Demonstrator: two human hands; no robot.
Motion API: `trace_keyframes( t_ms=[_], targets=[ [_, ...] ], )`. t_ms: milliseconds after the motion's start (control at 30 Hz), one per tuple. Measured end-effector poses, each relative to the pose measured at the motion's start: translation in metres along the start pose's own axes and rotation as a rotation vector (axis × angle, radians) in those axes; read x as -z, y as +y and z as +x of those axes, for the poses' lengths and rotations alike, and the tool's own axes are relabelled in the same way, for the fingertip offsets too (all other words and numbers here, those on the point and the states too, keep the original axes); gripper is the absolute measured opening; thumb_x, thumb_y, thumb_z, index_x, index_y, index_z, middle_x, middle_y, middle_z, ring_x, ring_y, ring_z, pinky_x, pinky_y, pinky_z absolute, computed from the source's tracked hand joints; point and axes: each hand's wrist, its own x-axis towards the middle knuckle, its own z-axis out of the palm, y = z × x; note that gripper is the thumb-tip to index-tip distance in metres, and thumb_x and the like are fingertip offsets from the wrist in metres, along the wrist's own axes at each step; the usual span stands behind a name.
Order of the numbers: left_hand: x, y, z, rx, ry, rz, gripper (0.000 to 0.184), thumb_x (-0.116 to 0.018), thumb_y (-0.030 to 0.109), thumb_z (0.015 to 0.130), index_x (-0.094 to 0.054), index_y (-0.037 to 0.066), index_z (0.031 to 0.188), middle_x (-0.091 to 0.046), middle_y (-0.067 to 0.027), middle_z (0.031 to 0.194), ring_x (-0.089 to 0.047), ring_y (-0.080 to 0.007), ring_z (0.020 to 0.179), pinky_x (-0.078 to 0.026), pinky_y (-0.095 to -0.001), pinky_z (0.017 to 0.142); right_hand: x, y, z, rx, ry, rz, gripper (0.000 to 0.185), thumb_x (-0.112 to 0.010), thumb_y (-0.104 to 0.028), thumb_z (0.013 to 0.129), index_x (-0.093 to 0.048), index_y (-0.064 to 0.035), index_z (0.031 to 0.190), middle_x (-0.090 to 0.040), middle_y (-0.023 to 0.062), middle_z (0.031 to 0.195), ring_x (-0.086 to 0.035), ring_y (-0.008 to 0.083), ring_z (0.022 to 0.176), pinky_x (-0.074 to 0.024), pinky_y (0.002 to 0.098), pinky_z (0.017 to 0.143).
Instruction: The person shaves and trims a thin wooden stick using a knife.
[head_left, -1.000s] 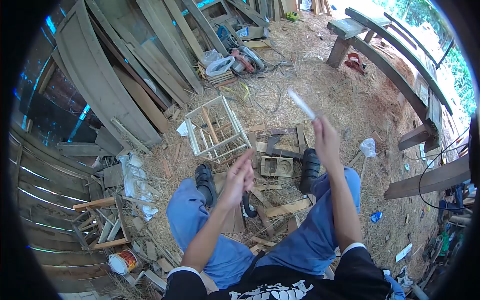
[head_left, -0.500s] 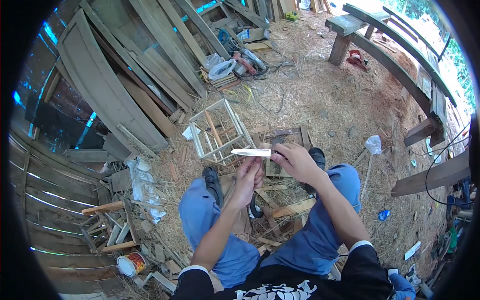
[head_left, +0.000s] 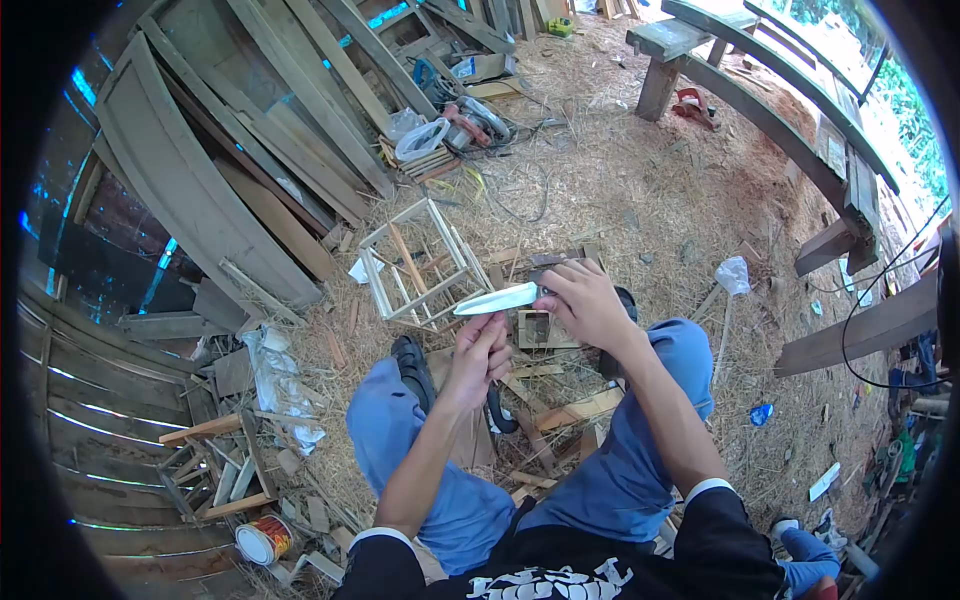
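Note:
A knife with a bright, pointed blade [head_left: 495,300] is held level in front of me, its tip to the left. My right hand [head_left: 590,308] is closed around the handle end, which the fingers mostly cover. Just under the blade, my left hand [head_left: 477,365] has its fingers curled and pinched together. The fingertips come up to the lower edge of the blade, and whatever they hold, if anything, is too small to make out. Beyond the blade, a small frame of thin wooden sticks [head_left: 407,262] stands on the ground.
Wood scraps [head_left: 580,410] and shavings lie between my feet. Old panels and planks [head_left: 205,190] lean at the left. A paint can [head_left: 262,540] stands lower left. Power tools [head_left: 470,125] sit further ahead. A long wooden bench [head_left: 785,115] runs along the right. A person's leg [head_left: 812,560] shows lower right.
The blade has tilted, its right end now higher and its broad face turned more to view. My right hand has shifted slightly up; the whole view has shifted a little.

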Motion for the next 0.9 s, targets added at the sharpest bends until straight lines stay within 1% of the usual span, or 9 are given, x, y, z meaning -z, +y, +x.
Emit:
trace_keyframes(
  t_ms=[33,133,200,233,333,433,600,767,900],
  targets=[
    [-0.003,0.003,-0.002,-0.013,-0.004,-0.007,0.032,-0.052,0.021,0.105,-0.055,0.017,0.136,-0.026,0.0074,0.066,-0.022,-0.0023,0.047,-0.017,-0.0202,0.042,0.001,0.001,0.002,0.009,0.018,-0.006,0.014,-0.061,-0.022,0.092,-0.061,-0.0088,0.097,-0.062,0.0097,0.084,-0.061,0.0293,0.087,-0.0419,0.0423,0.079],
    [-0.007,0.010,-0.011,-0.048,-0.060,0.038,0.042,-0.051,0.022,0.106,-0.047,0.019,0.147,-0.027,0.0067,0.067,-0.023,-0.0031,0.049,-0.020,-0.0202,0.043,0.005,0.028,0.002,-0.267,0.183,0.031,0.015,-0.061,-0.022,0.093,-0.061,-0.0070,0.093,-0.062,0.0141,0.078,-0.060,0.0343,0.080,-0.0431,0.0452,0.074],
    [0.002,0.006,-0.019,-0.060,-0.162,0.155,0.048,-0.050,0.024,0.106,-0.040,0.020,0.153,-0.027,0.0061,0.068,-0.025,-0.0042,0.051,-0.022,-0.0205,0.043,0.023,0.044,0.005,-0.465,0.334,-0.098,0.016,-0.060,-0.021,0.093,-0.060,-0.0052,0.092,-0.061,0.0167,0.076,-0.060,0.0372,0.078,-0.0432,0.0468,0.072],
    [0.002,0.005,-0.019,-0.057,-0.122,0.128,0.048,-0.050,0.024,0.106,-0.041,0.020,0.152,-0.028,0.0058,0.068,-0.025,-0.0043,0.051,-0.023,-0.0205,0.044,0.028,0.046,0.007,-0.564,0.414,-0.164,0.017,-0.060,-0.021,0.094,-0.060,-0.0043,0.091,-0.061,0.0179,0.075,-0.059,0.0387,0.076,-0.0433,0.0476,0.071],
    [0.007,0.001,-0.012,-0.053,-0.035,0.071,0.047,-0.049,0.025,0.106,-0.041,0.020,0.152,-0.033,0.0049,0.068,-0.027,-0.0043,0.051,-0.024,-0.0204,0.044,0.023,0.032,-0.005,-0.521,0.373,-0.056,0.018,-0.059,-0.021,0.095,-0.060,-0.0032,0.093,-0.061,0.0175,0.077,-0.060,0.0393,0.079,-0.0431,0.0477,0.073],
    [0.015,0.002,-0.008,-0.042,-0.026,0.100,0.047,-0.049,0.025,0.106,-0.041,0.020,0.152,-0.038,0.0037,0.068,-0.029,-0.0041,0.051,-0.025,-0.0204,0.044,0.018,0.005,-0.015,-0.318,0.186,0.104,0.020,-0.057,-0.022,0.096,-0.060,-0.0026,0.095,-0.062,0.0174,0.083,-0.060,0.0391,0.082,-0.0438,0.0480,0.074],
    [0.002,-0.002,-0.007,-0.079,0.000,0.136,0.042,-0.050,0.025,0.106,-0.047,0.017,0.147,-0.046,0.0019,0.070,-0.030,-0.0037,0.049,-0.025,-0.0205,0.043,-0.003,-0.005,-0.008,-0.117,0.052,0.164,0.021,-0.057,-0.023,0.096,-0.059,-0.0023,0.099,-0.062,0.0163,0.089,-0.060,0.0381,0.087,-0.0454,0.0470,0.077],
    [0.002,-0.006,0.001,-0.061,0.038,0.091,0.032,-0.050,0.023,0.105,-0.054,0.014,0.136,-0.043,0.0027,0.064,-0.030,-0.0037,0.047,-0.024,-0.0207,0.040,-0.016,-0.011,-0.001,-0.002,-0.104,0.199,0.024,-0.057,-0.028,0.097,-0.055,-0.0040,0.099,-0.062,0.0161,0.090,-0.061,0.0370,0.089,-0.0453,0.0444,0.079],
    [0.005,-0.011,0.000,-0.067,-0.008,0.054,0.030,-0.049,0.020,0.105,-0.053,0.012,0.134,-0.036,0.0044,0.063,-0.028,-0.0037,0.048,-0.022,-0.0212,0.040,-0.021,-0.009,-0.003,0.051,-0.083,0.151,0.028,-0.059,-0.033,0.095,-0.054,-0.0061,0.099,-0.059,0.0119,0.086,-0.061,0.0327,0.087,-0.0437,0.0415,0.076]
  ],
)
